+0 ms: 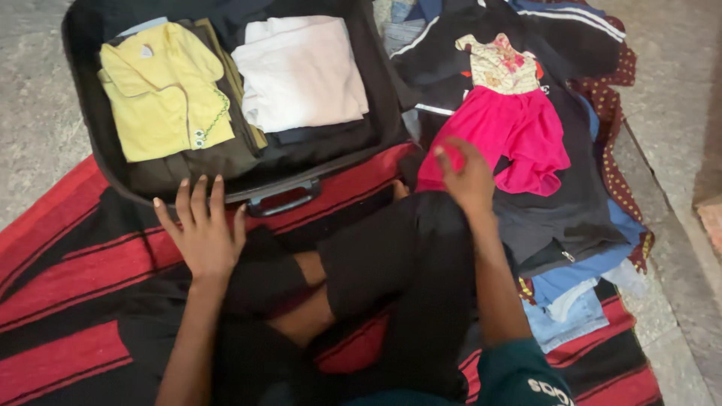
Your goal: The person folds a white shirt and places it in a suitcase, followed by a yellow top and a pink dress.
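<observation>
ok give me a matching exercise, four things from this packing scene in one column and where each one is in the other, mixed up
Things:
1. yellow shirt
2. folded white cloth
3. pink dress
4. left hand

Places:
A. spread on top of the clothes pile beside the suitcase
B. right half of the open suitcase
C. near the suitcase's front edge, fingers spread
D. left half of the open suitcase

Pairs: 1-D, 2-B, 3-A, 4-C
</observation>
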